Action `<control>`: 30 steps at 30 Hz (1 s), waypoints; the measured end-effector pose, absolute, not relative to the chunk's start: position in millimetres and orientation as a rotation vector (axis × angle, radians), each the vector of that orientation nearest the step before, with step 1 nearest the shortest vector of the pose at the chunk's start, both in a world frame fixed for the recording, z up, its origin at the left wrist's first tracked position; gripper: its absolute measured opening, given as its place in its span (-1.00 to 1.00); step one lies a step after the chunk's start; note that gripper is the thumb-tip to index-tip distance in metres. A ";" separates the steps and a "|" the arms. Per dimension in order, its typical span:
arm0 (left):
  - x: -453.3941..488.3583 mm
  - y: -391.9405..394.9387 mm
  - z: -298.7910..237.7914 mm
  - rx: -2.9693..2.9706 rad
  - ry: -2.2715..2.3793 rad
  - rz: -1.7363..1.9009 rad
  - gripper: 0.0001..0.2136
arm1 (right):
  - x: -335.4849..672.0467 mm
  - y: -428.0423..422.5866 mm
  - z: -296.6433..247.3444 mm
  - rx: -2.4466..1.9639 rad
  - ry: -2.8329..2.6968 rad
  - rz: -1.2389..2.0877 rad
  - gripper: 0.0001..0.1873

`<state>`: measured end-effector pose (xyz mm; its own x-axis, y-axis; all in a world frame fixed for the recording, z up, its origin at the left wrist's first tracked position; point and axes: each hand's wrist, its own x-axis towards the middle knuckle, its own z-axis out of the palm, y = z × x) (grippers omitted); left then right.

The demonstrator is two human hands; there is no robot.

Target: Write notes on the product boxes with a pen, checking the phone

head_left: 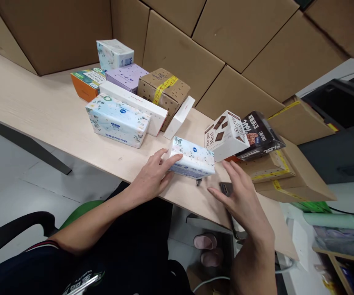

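My left hand [153, 177] rests on the left end of a small blue-and-white tissue pack [192, 159] near the front edge of the light wooden table [41, 110], fingers curled round its corner. My right hand [244, 200] hovers just right of the pack, fingers stretched out and apart, holding nothing. A dark phone [225, 188] lies under its fingers. Right behind the pack stands a tilted white "Super Meal" box [228, 135] with brown squares.
A larger tissue pack [117, 121], long white boxes [134, 106], a brown taped box [164, 92], a purple box [126, 77], an orange box [87, 83] and another tissue pack [114, 54] crowd the back. A dark snack box [259, 135] lies on flat cartons [290, 172] at right. Cardboard boxes wall the rear.
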<state>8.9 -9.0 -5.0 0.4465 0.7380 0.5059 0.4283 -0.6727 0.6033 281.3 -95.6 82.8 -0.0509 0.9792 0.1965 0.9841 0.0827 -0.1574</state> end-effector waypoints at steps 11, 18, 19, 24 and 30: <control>9.3 -9.6 -7.3 2.217 1.050 1.194 -0.37 | 257.4 -11.8 93.5 -1.764 -2.223 0.176 -0.27; 9.3 -10.5 -9.1 2.233 1.056 1.173 -0.37 | 225.5 34.1 86.6 -2.244 -1.805 -0.424 -0.47; 9.1 -10.3 -9.5 2.226 1.059 1.171 -0.38 | 219.4 41.0 82.1 -2.305 -1.785 -0.495 -0.49; 8.1 -9.9 -9.2 2.224 1.047 1.133 -0.41 | 207.3 56.7 60.9 -2.368 -2.014 -0.714 -0.49; 7.6 -9.4 -8.8 2.227 1.042 1.132 -0.42 | 211.8 70.8 58.7 -2.298 -1.984 -0.546 -0.65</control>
<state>7.6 -9.4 -8.8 0.3839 0.7801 0.4941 0.4280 -0.6245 0.6533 211.8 70.8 58.7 0.1107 0.9473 0.3005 0.9677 -0.1716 0.1846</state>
